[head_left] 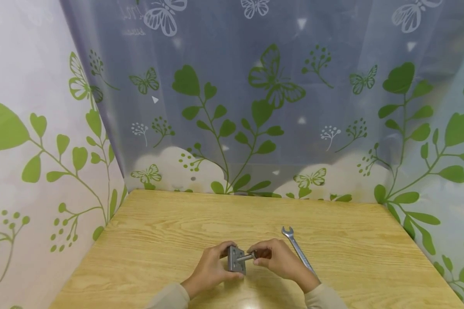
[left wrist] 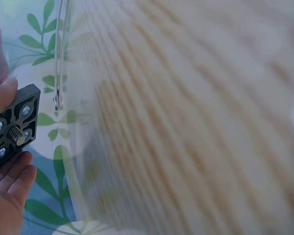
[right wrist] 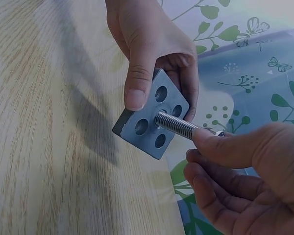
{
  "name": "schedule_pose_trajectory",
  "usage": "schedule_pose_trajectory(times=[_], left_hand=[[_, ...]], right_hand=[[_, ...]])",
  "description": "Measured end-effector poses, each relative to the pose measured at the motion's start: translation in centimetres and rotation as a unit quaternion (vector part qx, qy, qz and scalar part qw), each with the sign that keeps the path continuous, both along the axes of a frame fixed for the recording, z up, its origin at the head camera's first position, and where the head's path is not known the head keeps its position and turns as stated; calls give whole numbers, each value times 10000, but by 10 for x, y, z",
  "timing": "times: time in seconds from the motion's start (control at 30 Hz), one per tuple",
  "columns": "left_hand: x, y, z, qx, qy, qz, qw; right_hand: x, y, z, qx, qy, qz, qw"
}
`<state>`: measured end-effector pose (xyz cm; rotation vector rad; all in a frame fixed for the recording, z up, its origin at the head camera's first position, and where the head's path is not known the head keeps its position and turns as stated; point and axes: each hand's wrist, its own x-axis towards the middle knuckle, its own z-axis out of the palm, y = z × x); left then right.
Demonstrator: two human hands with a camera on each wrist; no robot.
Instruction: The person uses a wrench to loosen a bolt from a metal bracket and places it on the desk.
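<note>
Between the two hands is a square grey metal plate (right wrist: 146, 128) with round holes near its corners. My left hand (head_left: 212, 267) grips the plate by its edges, thumb on one side and fingers on the other. A threaded bolt (right wrist: 179, 125) passes through the plate's middle hole, and its tip pokes out of the ribbed dark face (left wrist: 13, 128) in the left wrist view. At the bolt's head end, my right hand (head_left: 275, 257) pinches it between thumb and fingers. The bolt's head is mostly hidden by those fingers.
An open-end wrench (head_left: 298, 251) lies on the wooden table (head_left: 170, 223), just right of the right hand and partly behind the wrist. Cloth printed with leaves and butterflies (head_left: 216, 107) hangs along the table's back and sides.
</note>
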<state>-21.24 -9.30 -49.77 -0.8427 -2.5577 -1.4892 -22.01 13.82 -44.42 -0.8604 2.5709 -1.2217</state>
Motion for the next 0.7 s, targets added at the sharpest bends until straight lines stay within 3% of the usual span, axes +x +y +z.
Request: schedule_pose_trajectory(times=[0.13,0.37,0.7], left_hand=[[0,0,0,44,8,-8,10000],[1,0,-1,8,-26,28,10000],[0,1,-1,39,-36,-8,10000]], right_hand=[[1,0,-1,75,1,59,10000],[3,-1,-1,-46,-460,-86,9989],[2,-1,1,14,-366,-320,9988]])
